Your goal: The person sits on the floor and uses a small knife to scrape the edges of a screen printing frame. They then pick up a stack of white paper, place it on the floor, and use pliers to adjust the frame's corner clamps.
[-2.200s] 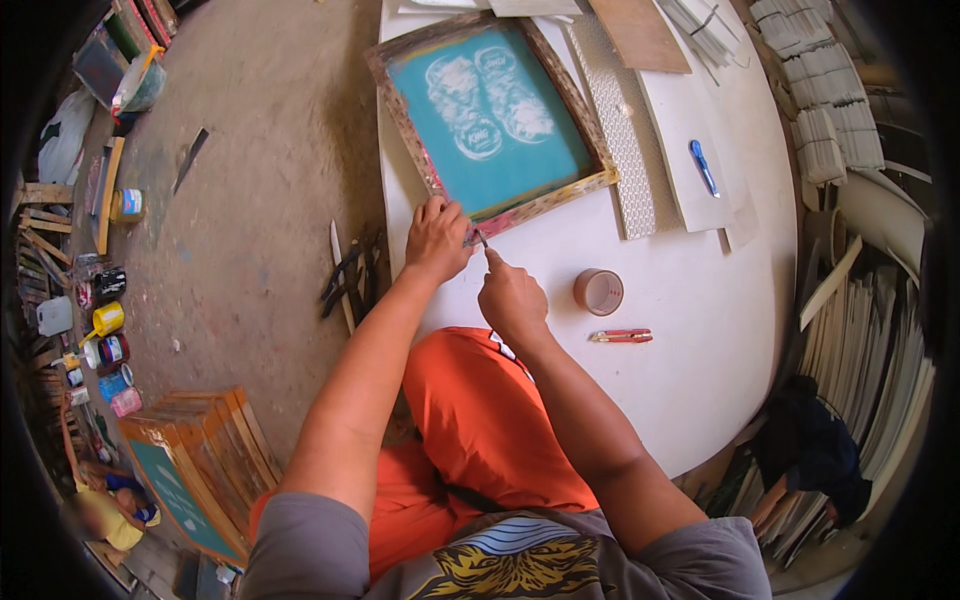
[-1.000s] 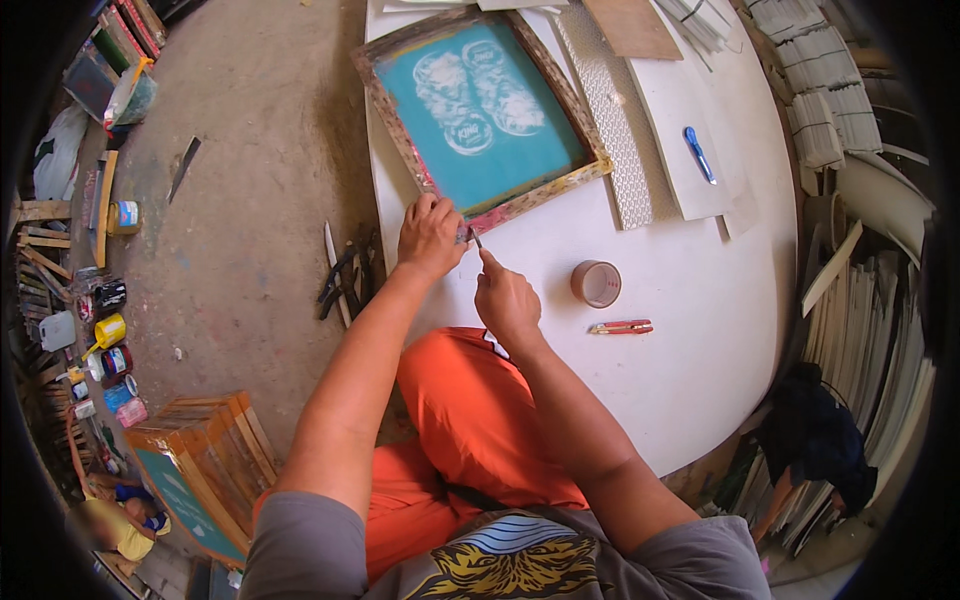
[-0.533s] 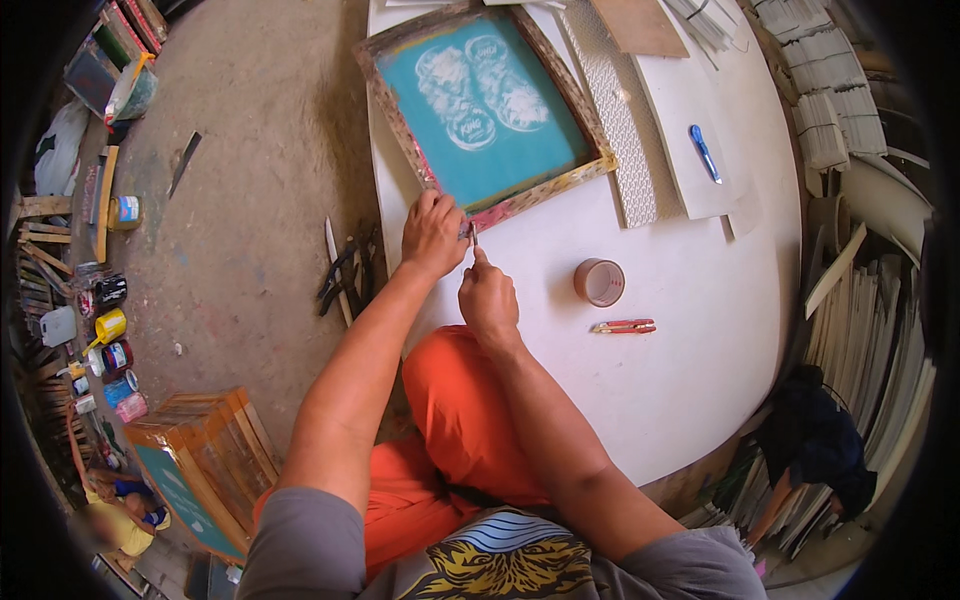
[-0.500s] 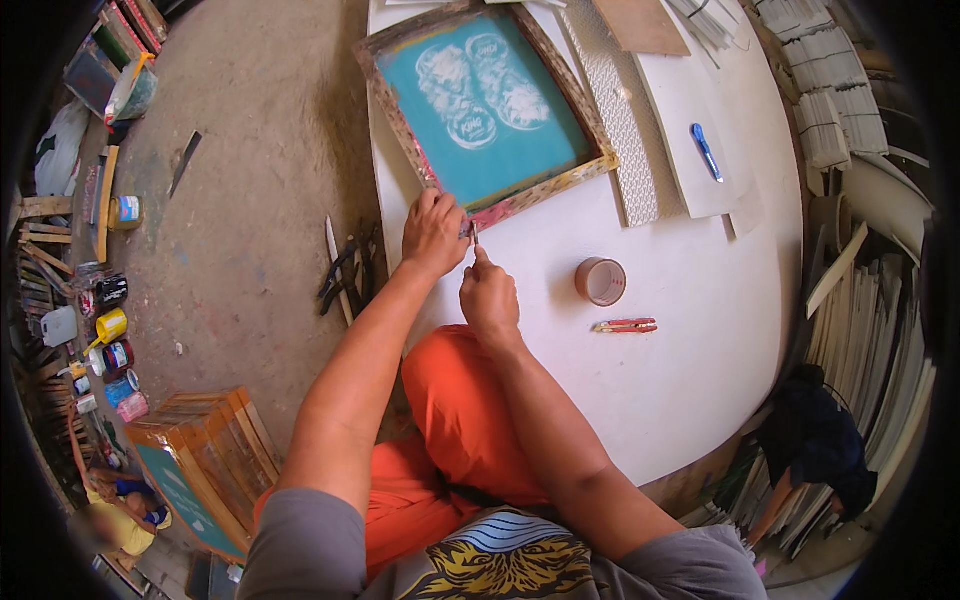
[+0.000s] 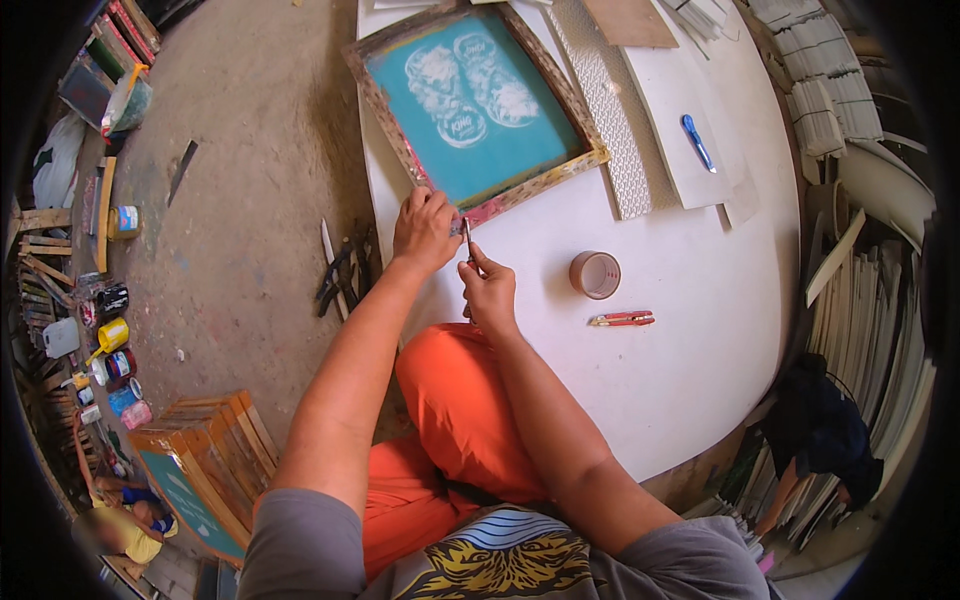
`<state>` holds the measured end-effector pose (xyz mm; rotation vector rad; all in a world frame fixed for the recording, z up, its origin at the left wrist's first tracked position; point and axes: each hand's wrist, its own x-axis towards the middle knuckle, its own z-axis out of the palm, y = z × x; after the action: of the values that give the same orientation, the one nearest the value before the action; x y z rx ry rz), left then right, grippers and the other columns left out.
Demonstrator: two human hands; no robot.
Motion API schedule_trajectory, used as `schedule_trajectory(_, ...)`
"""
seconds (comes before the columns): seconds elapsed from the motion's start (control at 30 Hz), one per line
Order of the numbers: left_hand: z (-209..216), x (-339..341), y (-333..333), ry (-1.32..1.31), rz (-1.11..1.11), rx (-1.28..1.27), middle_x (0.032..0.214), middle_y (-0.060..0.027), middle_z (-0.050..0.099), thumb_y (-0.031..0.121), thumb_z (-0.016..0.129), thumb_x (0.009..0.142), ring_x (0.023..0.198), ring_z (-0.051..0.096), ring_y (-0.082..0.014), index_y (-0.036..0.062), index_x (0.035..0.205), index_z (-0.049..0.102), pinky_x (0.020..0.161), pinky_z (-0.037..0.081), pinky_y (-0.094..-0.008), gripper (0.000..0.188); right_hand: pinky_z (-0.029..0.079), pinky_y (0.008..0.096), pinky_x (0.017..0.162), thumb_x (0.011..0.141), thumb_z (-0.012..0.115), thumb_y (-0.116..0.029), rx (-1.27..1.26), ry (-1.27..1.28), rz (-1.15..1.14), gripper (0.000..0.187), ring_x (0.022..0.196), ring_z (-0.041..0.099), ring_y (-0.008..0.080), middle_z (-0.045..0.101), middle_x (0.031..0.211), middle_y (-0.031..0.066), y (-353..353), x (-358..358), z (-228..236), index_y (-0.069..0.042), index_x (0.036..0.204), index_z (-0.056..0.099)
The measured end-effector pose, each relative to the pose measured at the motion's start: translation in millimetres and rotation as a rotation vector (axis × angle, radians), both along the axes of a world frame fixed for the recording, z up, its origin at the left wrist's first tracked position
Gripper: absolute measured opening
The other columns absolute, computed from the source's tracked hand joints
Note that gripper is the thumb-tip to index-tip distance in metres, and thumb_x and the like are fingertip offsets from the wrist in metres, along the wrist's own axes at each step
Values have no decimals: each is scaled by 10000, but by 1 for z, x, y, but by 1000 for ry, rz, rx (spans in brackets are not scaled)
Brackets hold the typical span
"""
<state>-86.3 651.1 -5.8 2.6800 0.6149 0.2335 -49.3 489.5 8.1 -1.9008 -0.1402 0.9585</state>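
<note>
A wooden screen-printing frame [image 5: 575, 128] with a teal mesh and a pale two-part design lies tilted on the white table [image 5: 690, 360]. My left hand [image 5: 424, 228] presses on the frame's near corner. My right hand [image 5: 487, 290] holds a small thin metal tool [image 5: 467, 236] upright, its tip at that same corner, right beside my left fingers.
A roll of brown tape [image 5: 595, 274] and a red cutter [image 5: 622, 320] lie on the table right of my hands. A blue pen [image 5: 697, 142] rests on white sheets farther back. Tools [image 5: 335, 275] lie on the floor at left, paint tins [image 5: 105, 345] and stacked frames [image 5: 205, 460] beyond.
My right hand has drawn back a little toward me along the frame's near corner, still holding the tool. My left hand stays on the frame.
</note>
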Motion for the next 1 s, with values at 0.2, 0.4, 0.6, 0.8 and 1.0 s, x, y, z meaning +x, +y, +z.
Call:
schedule_trajectory(0.2,3,0,-2,-81,17,-12,1031,-49,631,226,911,639,1134,534,-315,104,896,753,1010,465,-440,326,573,429,783,949,688,-134,-186,-438,304,486,778,731,290,729,838,240,-10,10,0,-5,1413,630)
schedule_trajectory(0.4,0,-2,0,-56,8,3,1051,-43,629,245,916,640,1159,524,-302,112,917,763,1035,451,-432,343,389,315,387,1005,694,-140,168,268,33,489,474,493,73,514,625,-8,-21,26,-1,-29,1470,592)
schedule_trajectory(0.6,7,-1,-1,18,2,-16,1104,-29,623,304,917,687,1185,512,-274,105,975,765,1069,437,-407,381,466,344,457,979,736,-183,265,365,-68,523,480,573,144,614,637,47,-27,18,-26,-82,1475,605)
schedule_trajectory(0.8,3,-3,-1,-31,25,-46,1075,-39,631,280,929,647,1170,521,-295,104,918,761,1053,443,-440,364,562,399,643,997,683,-230,1,-636,335,459,686,715,212,733,805,136,-30,26,-39,-175,1451,639)
schedule_trajectory(1.0,2,-4,-2,-32,9,-6,1101,-37,627,295,936,644,1200,517,-296,109,974,753,1059,439,-443,421,470,330,417,1061,609,-176,418,722,-66,513,586,645,199,620,689,77,-35,46,-26,-166,1562,502)
